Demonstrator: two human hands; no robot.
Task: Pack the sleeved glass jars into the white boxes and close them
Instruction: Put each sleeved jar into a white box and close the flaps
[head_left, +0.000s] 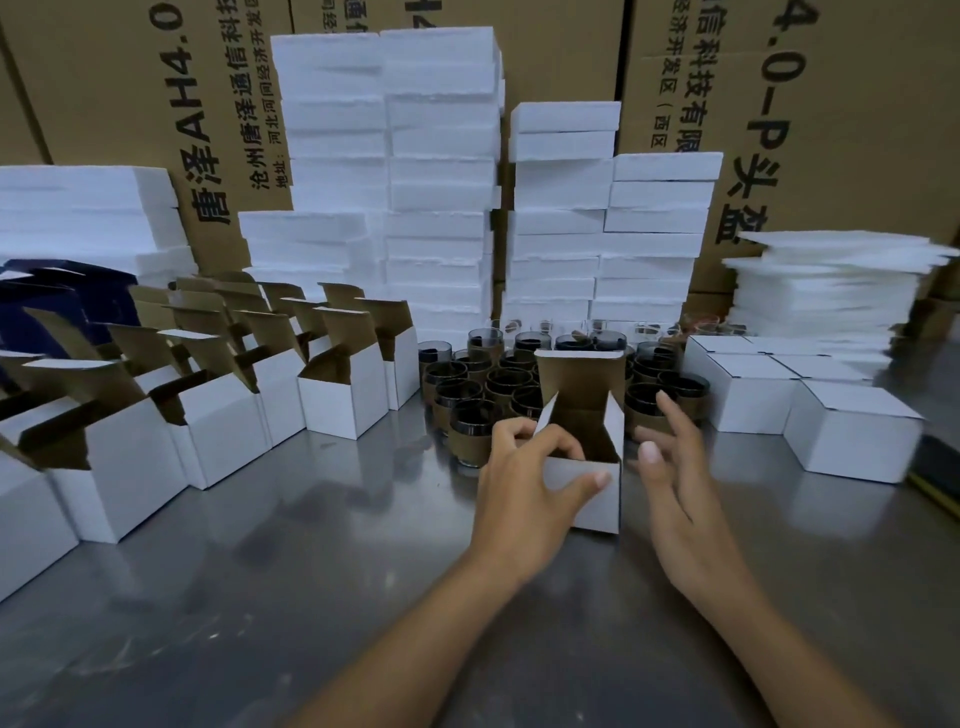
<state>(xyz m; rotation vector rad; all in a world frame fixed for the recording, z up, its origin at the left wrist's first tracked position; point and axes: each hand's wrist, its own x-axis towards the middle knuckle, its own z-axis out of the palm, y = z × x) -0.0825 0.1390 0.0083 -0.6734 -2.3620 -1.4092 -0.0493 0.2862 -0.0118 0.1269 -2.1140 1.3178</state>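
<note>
Left hand gripped the open white box at its near-left corner, thumb across the front wall and fingers curled over the rim, probably to keep the light box steady on the slick table for loading. Right hand hovered just beside the box's right wall, fingers apart and straight, holding nothing; likely heading for a jar. The box stood upright with its lid flap up at the back and side flaps splayed; white outside, raw brown card inside. Couldn't tell whether a jar was in it. Sleeved glass jars were clustered right behind and beside the box: dark, smooth, round glass with brown card sleeves round the lower half, within easy reach. Rows of empty open boxes sat at left with flaps up, closed boxes at right, so apparently a left-to-right flow. Stacked white foam sheets stood behind. The steel table was glossy and reflective.
</note>
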